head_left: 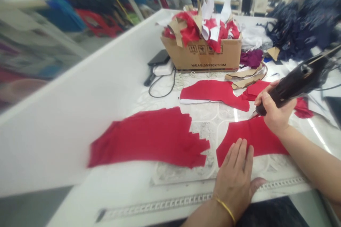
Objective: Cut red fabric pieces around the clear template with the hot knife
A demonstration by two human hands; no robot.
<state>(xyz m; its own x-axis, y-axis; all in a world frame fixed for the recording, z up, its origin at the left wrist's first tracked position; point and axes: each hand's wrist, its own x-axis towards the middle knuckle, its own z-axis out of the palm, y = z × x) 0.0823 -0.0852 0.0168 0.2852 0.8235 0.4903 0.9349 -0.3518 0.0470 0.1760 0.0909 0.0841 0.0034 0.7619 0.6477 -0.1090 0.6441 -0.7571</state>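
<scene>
My left hand (236, 173) lies flat with fingers stretched out, pressing the lower edge of a red fabric piece (253, 138) on the white table (112, 88). My right hand (274, 108) is wrapped round the handle of a black hand-held tool (298, 81), whose metal tip touches the upper edge of that same piece. A fanned stack of red fabric pieces (149, 138) lies to the left. Another red cut piece (215, 94) lies further back, on top of a white layer.
A cardboard box (210, 55) stuffed with red, white and brown scraps stands at the back. Beside it sit a black device (159, 57) and a cable (162, 85). Dark blue cloth (301, 28) is heaped at the back right; brown paper patterns (245, 78) lie near the box.
</scene>
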